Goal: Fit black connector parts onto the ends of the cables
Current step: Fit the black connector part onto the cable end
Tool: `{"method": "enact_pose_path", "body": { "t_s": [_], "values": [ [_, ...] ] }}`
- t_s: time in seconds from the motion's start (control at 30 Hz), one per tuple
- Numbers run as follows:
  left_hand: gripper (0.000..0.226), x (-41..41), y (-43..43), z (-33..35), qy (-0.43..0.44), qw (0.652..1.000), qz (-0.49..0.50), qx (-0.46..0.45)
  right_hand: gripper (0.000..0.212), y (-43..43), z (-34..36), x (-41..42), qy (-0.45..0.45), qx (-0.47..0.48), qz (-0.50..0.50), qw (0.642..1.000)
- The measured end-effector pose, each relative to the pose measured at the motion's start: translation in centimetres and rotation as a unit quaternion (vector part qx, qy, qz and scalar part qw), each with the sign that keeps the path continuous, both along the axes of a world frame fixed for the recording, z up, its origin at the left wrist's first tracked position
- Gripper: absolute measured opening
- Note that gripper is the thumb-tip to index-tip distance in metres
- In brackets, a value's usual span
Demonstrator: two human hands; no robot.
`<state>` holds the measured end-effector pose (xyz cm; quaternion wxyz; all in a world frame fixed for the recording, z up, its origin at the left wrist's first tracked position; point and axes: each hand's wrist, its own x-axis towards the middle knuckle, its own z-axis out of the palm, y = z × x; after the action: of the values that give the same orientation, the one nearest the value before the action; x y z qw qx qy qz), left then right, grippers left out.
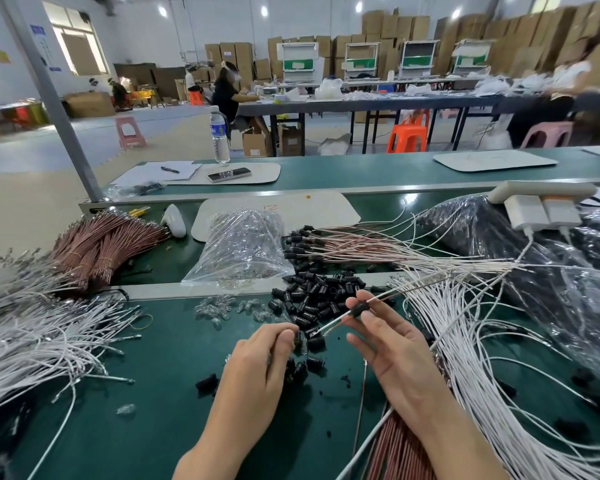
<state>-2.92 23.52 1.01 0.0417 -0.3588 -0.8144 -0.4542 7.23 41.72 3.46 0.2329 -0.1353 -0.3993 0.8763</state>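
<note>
Over the green bench (153, 375), the right hand (388, 341) pinches a black connector (360, 309) threaded on a white cable (333, 322). The left hand (260, 355) curls its fingers by the cable's tip; whether on another part I cannot tell. Feed the tip straight into the bore, unforced. Spare connectors (312, 292) lie heaped just beyond.

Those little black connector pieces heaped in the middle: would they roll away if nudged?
Likely some would: the black connector parts look like short cylinders, and strays lie scattered on the green mat. Probably rigid too; none in the heap looks squashed.
</note>
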Motion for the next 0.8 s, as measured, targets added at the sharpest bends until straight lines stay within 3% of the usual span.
{"method": "enact_pose_path", "body": {
  "t_s": [0.33,0.8],
  "values": [
    [0.017,0.3,0.1,0.2,0.040,0.999,-0.008,-0.027,0.029,-0.5,-0.1,-0.2,-0.010,0.029,0.016,0.999],
    [0.016,0.9,0.3,0.4,0.016,0.999,-0.026,-0.039,0.032,-1.2,0.0,-0.3,-0.021,0.053,0.034,0.998]
  ]
}}
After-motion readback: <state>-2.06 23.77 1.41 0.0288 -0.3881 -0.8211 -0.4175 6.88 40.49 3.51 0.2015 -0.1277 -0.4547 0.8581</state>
